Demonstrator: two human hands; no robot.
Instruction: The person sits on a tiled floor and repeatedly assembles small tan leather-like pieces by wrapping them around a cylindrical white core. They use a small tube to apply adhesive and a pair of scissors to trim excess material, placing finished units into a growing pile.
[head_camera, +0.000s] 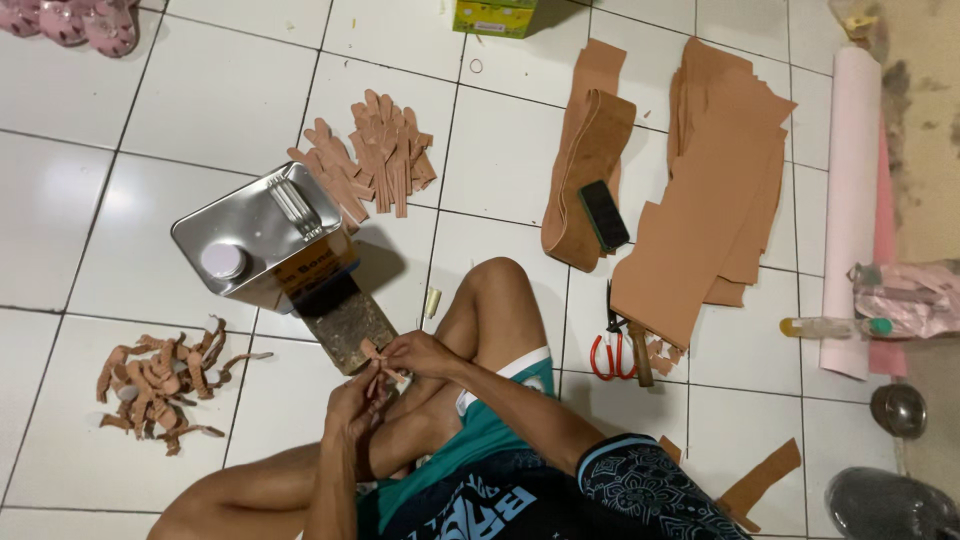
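- You sit on the white tiled floor (230, 110) with your legs folded, and both your hands meet over your feet.
- Your left hand (352, 408) has its grip closed on a small tan leather strap piece (372, 352), pinching its lower end.
- Your right hand (420, 353) also has its grip closed on that same piece, pinching it from the other side.
- The piece is held up in the air, just in front of a dark, stained flat board (345, 320).
- A shiny square metal can (262, 235) with a white cap stands on the far end of that board.
- A messy pile of bent tan strips (160, 380) lies on the floor to your left.
- A neat fan of flat tan cut pieces (370, 155) lies beyond the can.
- Red-handled scissors (612, 350) lie to your right, near big tan leather sheets (710, 200).
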